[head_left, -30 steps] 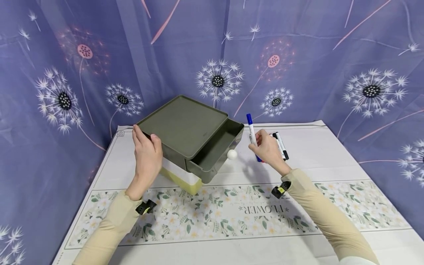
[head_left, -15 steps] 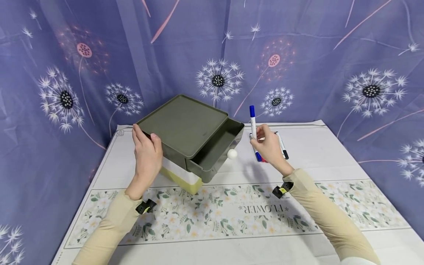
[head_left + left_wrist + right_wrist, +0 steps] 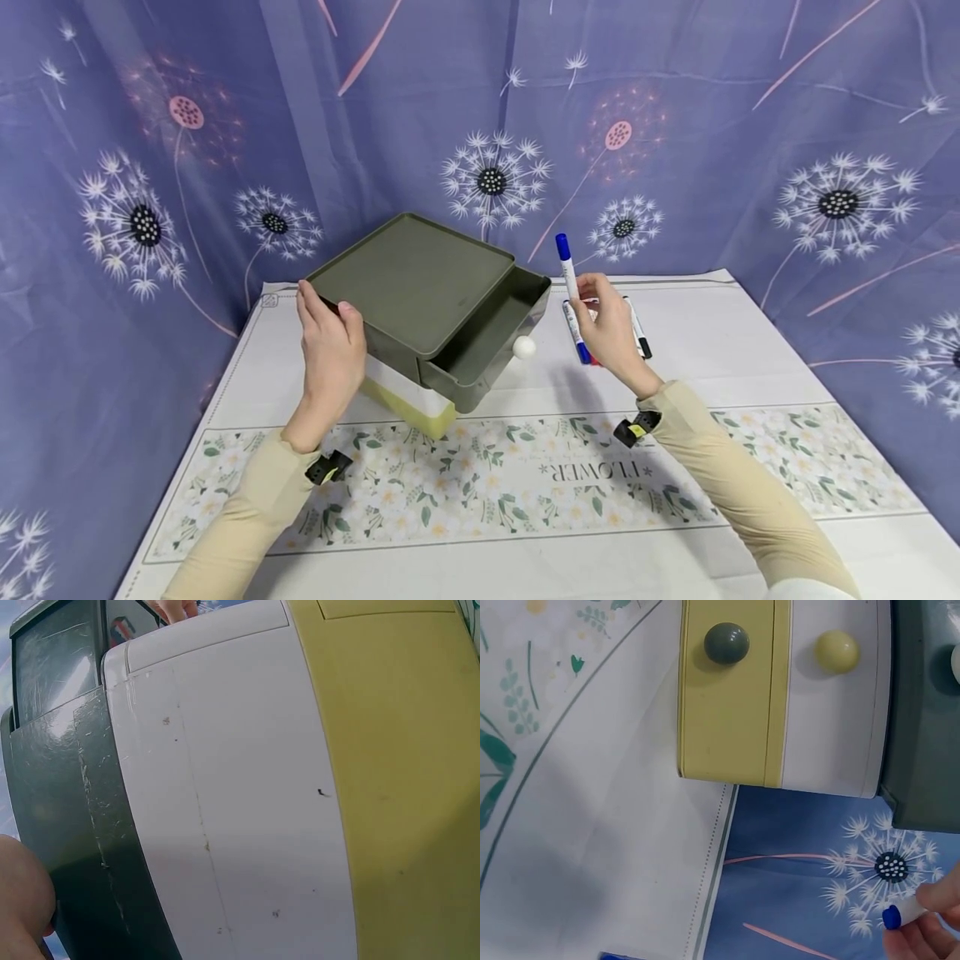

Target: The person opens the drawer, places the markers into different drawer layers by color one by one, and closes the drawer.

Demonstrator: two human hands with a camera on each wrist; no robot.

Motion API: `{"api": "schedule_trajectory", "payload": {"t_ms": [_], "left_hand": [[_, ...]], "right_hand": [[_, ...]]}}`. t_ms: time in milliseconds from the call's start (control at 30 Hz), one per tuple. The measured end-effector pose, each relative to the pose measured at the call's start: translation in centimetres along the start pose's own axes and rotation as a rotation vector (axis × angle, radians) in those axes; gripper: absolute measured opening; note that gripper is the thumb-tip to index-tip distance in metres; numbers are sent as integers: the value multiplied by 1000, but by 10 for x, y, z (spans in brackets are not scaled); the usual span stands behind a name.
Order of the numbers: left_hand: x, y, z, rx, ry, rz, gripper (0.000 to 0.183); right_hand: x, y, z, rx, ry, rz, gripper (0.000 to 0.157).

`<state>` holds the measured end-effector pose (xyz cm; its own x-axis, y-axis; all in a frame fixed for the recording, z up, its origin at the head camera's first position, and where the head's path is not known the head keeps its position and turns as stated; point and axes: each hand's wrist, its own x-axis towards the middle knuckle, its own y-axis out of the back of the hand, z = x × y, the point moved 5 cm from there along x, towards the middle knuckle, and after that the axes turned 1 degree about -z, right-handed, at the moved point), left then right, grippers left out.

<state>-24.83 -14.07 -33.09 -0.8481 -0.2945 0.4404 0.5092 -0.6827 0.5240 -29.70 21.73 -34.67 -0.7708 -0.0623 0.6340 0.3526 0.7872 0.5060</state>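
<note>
A drawer box (image 3: 412,283) with dark green, white and yellow tiers stands left of centre in the head view. Its green top drawer (image 3: 487,329) is pulled out, showing a bare inside and a white ball knob (image 3: 524,347). My left hand (image 3: 330,350) rests against the box's near left side, fingers straight along the top edge. To the right of the drawer, my right hand (image 3: 609,329) pinches a white marker (image 3: 567,271) with a blue cap, raised above the table and leaning slightly left. The marker's blue lower end (image 3: 891,918) shows in the right wrist view.
Under and behind my right hand lie more markers: a blue one (image 3: 576,333), a black one (image 3: 639,332) and a partly hidden red one (image 3: 595,361). The lower drawers, with a green knob (image 3: 727,643) and a yellow knob (image 3: 837,652), are closed. A purple dandelion curtain (image 3: 420,108) hangs behind.
My right hand has lifted the blue-capped marker a little higher, away from the other markers. It turned upright, then leaned left again. My left hand and the drawer box have stayed put.
</note>
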Motion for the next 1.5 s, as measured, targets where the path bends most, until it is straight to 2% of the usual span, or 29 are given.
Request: {"api": "schedule_trajectory", "payload": {"t_ms": [167, 300, 467, 767, 967, 1100, 1367, 1500], "left_hand": [[0, 1, 1, -3, -7, 6, 64], [0, 1, 1, -4, -15, 10, 64], [1, 1, 2, -10, -9, 3, 65], [0, 2, 1, -15, 3, 14, 65], [0, 2, 1, -6, -5, 26, 65], [0, 3, 1, 0, -9, 34, 65], [-1, 3, 0, -3, -9, 31, 65], [-1, 2, 1, -7, -9, 32, 65]], "right_hand": [[3, 4, -9, 25, 73, 62, 21], [4, 6, -15, -3, 124, 94, 21], [4, 8, -24, -57, 184, 109, 22], [3, 9, -35, -58, 299, 125, 25], [3, 7, -44, -77, 392, 84, 33], [3, 5, -49, -99, 454, 19, 42], [3, 0, -55, -149, 472, -126, 50], [5, -1, -59, -188, 518, -176, 57]]}}
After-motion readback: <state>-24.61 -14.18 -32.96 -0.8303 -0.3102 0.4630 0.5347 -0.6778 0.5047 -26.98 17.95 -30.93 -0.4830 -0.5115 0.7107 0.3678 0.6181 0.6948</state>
